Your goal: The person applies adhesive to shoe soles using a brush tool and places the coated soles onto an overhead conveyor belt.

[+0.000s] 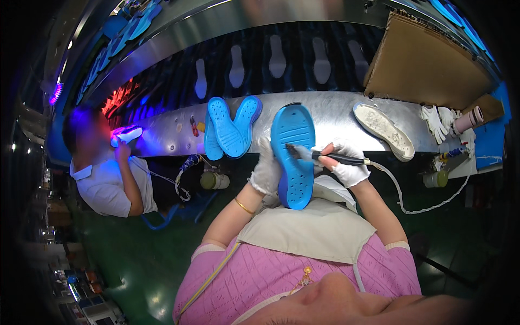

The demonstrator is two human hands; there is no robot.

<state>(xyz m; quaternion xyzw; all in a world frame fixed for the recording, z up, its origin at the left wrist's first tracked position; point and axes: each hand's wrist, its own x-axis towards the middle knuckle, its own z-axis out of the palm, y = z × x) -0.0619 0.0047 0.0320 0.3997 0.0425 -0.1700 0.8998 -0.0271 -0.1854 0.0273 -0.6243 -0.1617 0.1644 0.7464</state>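
A bright blue shoe sole (298, 187) stands tilted up in front of me, its inner face with ridges and small holes toward me. My left hand (265, 169), in a white glove with a gold bangle at the wrist, is closed on the sole's left edge. My right hand (349, 167), in a white glove with bare fingertips, grips a brush (346, 159) with a black handle. The brush's dark bristles touch the middle of the sole. From the handle's rear end a pale tube (398, 189) loops away to the right.
Several blue soles (227, 132) overlap on the metal bench (336, 119). To the right lie a whitish sole (384, 130), white gloves (433, 123) and a cardboard box (433, 67). Behind runs a dark conveyor carrying soles (277, 57). At left, a co-worker (111, 187) holds a lit sole.
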